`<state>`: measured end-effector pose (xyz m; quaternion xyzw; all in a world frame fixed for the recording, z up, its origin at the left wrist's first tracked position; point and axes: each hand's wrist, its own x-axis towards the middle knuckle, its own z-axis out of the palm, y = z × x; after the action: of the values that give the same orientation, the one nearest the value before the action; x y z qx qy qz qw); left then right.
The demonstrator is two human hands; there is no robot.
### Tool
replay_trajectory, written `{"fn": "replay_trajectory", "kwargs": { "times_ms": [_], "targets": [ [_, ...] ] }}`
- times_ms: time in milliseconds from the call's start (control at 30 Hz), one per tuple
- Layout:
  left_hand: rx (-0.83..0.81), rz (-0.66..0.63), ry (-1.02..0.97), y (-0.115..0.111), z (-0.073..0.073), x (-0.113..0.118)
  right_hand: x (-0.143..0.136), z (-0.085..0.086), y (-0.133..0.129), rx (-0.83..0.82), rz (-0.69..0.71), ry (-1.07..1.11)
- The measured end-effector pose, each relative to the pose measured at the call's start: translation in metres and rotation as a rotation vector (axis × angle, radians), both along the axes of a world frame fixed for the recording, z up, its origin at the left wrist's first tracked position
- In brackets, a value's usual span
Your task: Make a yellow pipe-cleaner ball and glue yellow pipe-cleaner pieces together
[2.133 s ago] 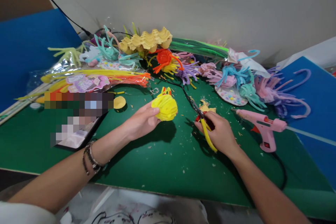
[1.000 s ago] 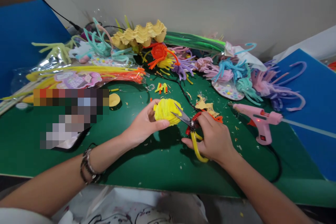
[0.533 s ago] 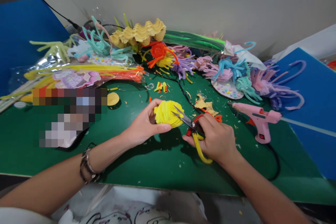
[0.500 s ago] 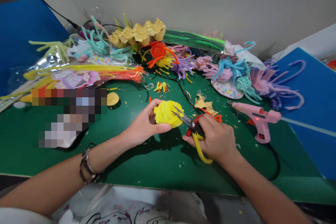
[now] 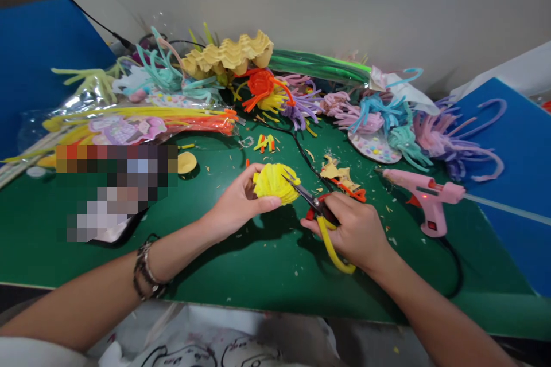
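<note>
Near the middle of the head view, my left hand [image 5: 236, 200] grips a round, ribbed yellow fuzzy piece [image 5: 275, 183] between thumb and fingers. My right hand [image 5: 355, 226] holds scissors [image 5: 319, 207] with red and yellow handles. The scissor blades are slightly apart, and their tips lie against the upper right of the yellow piece. To the right, a pink glue gun [image 5: 430, 195] with a lit orange light rests with its nozzle pointing left. Short yellow and orange bits [image 5: 266, 143] lie behind my hands.
Bundles of coloured fuzzy stems [image 5: 172, 120] and an egg carton [image 5: 232, 51] line the back of the green table [image 5: 241, 275]. Torn carton scraps [image 5: 338, 172] lie behind my right hand. A pixelated area and dark phone-like edge are at left.
The scissors have tilted slightly, with the lower yellow handle swung a little down and right. The yellow piece has turned slightly in my left hand. The whole view has shifted a little.
</note>
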<state>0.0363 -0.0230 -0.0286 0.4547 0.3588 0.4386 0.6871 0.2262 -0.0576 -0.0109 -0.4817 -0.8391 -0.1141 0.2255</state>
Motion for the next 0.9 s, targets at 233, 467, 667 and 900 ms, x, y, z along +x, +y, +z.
{"fn": "replay_trajectory", "kwargs": {
  "times_ms": [233,467,667,900],
  "targets": [
    [0.041,0.012,0.020,0.002,0.001,-0.001,0.003,-0.005,0.003,-0.049,0.030,0.123],
    [0.198,0.156,0.265,0.001,0.007,-0.005,0.007,-0.004,0.011,-0.313,0.092,0.217],
    [0.563,0.185,0.632,0.002,0.004,-0.009,0.006,0.000,0.011,-0.378,0.035,0.210],
    [0.762,0.110,0.828,-0.004,0.002,-0.006,0.002,-0.001,0.008,-0.331,-0.030,0.034]
  ]
}}
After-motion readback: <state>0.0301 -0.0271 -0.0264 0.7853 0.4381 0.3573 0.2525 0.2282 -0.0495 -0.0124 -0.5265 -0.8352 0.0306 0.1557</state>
